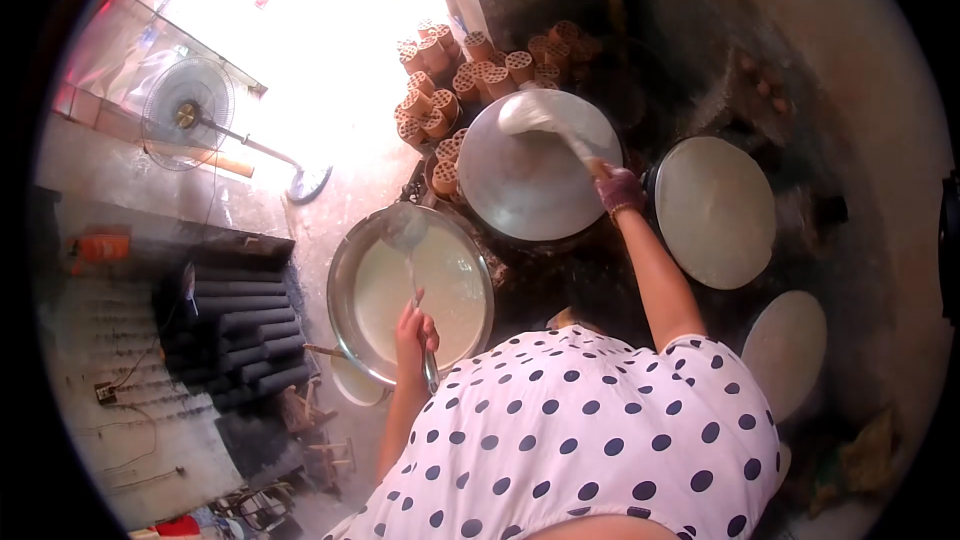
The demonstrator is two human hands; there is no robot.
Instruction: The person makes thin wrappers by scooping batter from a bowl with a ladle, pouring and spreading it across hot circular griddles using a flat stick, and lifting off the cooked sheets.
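Note:
My left hand (415, 332) is closed around the handle of a metal ladle (405, 230), whose bowl hangs over the far side of a wide metal basin (337, 285). Pale, milky liquid (420, 295) fills much of the basin. My right hand (620, 190), in a dark reddish glove, grips a wooden-handled tool (575, 145) with a broad whitish head. That head is over the far left part of a round grey griddle (530, 195); motion blurs it, so I cannot tell its exact kind or whether it touches the surface.
Two more round pale surfaces (715, 212) stand to the right. Several perforated clay-coloured cylinders (435, 105) are stacked behind the griddle. A standing fan (187, 115) is at the far left, with stacked black cylinders (250, 330) below it. A pale round container (357, 385) sits beside the basin.

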